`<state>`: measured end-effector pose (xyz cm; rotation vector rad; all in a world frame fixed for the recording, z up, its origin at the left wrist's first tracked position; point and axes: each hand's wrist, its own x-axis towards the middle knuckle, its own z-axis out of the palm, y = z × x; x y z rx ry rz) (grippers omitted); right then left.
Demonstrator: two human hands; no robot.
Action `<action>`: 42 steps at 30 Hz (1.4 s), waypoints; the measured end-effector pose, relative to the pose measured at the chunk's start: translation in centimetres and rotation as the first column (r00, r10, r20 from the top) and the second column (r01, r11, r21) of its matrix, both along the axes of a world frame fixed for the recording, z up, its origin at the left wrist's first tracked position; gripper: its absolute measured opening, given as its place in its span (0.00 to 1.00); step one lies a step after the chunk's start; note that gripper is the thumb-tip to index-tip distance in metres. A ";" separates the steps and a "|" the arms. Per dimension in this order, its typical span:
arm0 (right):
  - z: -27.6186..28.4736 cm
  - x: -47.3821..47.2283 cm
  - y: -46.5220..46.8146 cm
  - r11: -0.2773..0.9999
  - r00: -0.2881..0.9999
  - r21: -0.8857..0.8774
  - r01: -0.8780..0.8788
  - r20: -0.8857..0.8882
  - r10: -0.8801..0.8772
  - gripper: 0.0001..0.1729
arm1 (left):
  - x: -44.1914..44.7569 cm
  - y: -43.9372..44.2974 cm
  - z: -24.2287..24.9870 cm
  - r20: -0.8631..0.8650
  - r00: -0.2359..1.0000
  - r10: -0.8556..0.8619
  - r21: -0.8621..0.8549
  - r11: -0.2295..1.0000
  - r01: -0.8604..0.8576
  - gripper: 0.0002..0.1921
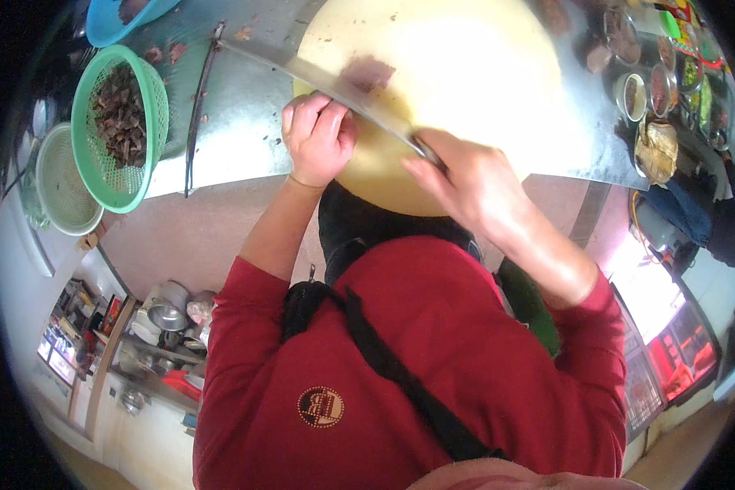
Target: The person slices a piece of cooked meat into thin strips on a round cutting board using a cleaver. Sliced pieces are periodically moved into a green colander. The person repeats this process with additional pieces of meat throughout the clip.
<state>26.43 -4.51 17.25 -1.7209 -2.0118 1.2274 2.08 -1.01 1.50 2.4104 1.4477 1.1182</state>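
My right hand [478, 177] grips the handle of a long-bladed knife [318, 75]. The blade slants up and to the left across a round, pale yellow chopping board [490, 55]. Just on the near side of the blade, my left hand [320, 138] rests over the board's left edge with its fingers curled. Whether anything lies under those fingers is hidden. Beyond the blade, a flat reddish-brown piece of meat [370, 72] lies on the board, slightly blurred. Glare washes out much of the board's right side.
On the metal table [245, 122], a thin dark rod [199, 116] lies left of the board. A green basket [76, 141] of dark meat pieces [122, 116], a pale colander [52, 184] and a blue basin [104, 30] are farther left. Several bowls, including a white cup [618, 98], stand right.
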 end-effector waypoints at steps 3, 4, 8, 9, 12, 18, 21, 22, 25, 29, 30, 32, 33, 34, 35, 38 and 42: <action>4.9 3.5 -3.9 0.992 1.000 -0.125 0.000 0.009 0.001 0.20 | -0.1 0.1 -0.1 -0.027 1.000 -0.003 -0.007 1.000 0.003 0.16; 6.1 4.0 -4.7 0.989 0.999 -0.145 0.018 0.035 -0.013 0.20 | -0.2 0.2 -0.1 -0.033 0.999 -0.009 -0.001 1.000 0.009 0.17; 6.4 3.3 -4.2 0.986 0.999 -0.164 0.026 0.041 -0.020 0.21 | -0.1 0.4 0.0 -0.030 0.999 -0.032 0.007 0.999 0.032 0.16; 5.8 2.7 -3.7 0.986 0.999 -0.164 0.020 0.029 -0.015 0.22 | -0.1 0.3 0.1 -0.028 0.999 -0.036 0.001 0.999 0.036 0.15; 4.3 2.2 -2.8 0.987 1.000 -0.162 0.008 -0.026 -0.012 0.22 | -0.1 0.3 0.4 -0.042 0.999 -0.033 -0.004 0.999 0.033 0.14; 7.4 4.5 -4.9 0.978 0.999 -0.209 0.024 0.050 -0.014 0.22 | 0.1 0.4 0.1 0.020 1.000 -0.014 0.009 1.000 0.014 0.12; 5.6 2.9 -3.1 0.974 0.999 -0.222 0.049 0.024 -0.044 0.21 | 0.2 0.5 -0.2 0.032 0.999 -0.027 0.019 0.999 0.026 0.12; 3.6 1.5 -2.0 0.980 0.998 -0.196 0.025 0.056 -0.014 0.20 | 0.1 0.4 -0.2 0.028 0.999 -0.020 0.004 1.000 0.020 0.12; -3.3 -3.0 1.2 1.000 0.996 -0.008 -0.014 0.087 0.014 0.18 | 0.0 0.4 0.0 0.019 1.000 -0.016 0.030 0.999 0.015 0.13; -5.7 -3.0 0.5 0.995 1.000 0.097 0.007 0.008 -0.008 0.17 | -0.4 0.4 0.6 -0.022 0.998 -0.055 -0.026 0.998 0.054 0.18; -5.2 -2.1 0.0 0.997 1.000 0.077 -0.001 0.030 -0.001 0.18 | -0.7 0.3 0.9 -0.045 0.995 -0.085 -0.044 0.996 0.083 0.20; -3.6 0.1 -1.2 0.997 1.000 0.072 0.030 -0.004 -0.029 0.21 | -1.0 0.4 1.1 -0.059 0.994 -0.097 -0.033 0.995 0.095 0.19; -2.8 1.4 -1.7 0.995 0.998 -0.080 0.055 0.047 -0.051 0.22 | -1.1 0.3 1.2 -0.062 0.992 -0.108 -0.036 0.994 0.106 0.19; -2.0 2.8 -2.3 0.981 0.997 -0.177 0.075 0.042 -0.069 0.23 | -1.1 0.4 1.2 -0.048 0.994 -0.100 -0.023 0.995 0.099 0.18; -1.5 3.8 -2.6 0.962 0.992 -0.245 0.122 0.065 -0.110 0.24 | -0.9 0.4 1.3 -0.057 0.995 -0.084 -0.037 0.996 0.082 0.18; -0.8 5.3 -3.9 0.886 0.962 -0.382 0.262 0.036 -0.269 0.26 | -0.3 0.6 1.5 -0.049 0.997 -0.053 0.009 0.999 0.054 0.18; -0.2 4.6 -5.4 0.866 0.927 -0.357 0.349 -0.002 -0.374 0.26 | -0.7 0.4 2.7 -0.075 0.995 -0.058 -0.040 0.998 0.055 0.15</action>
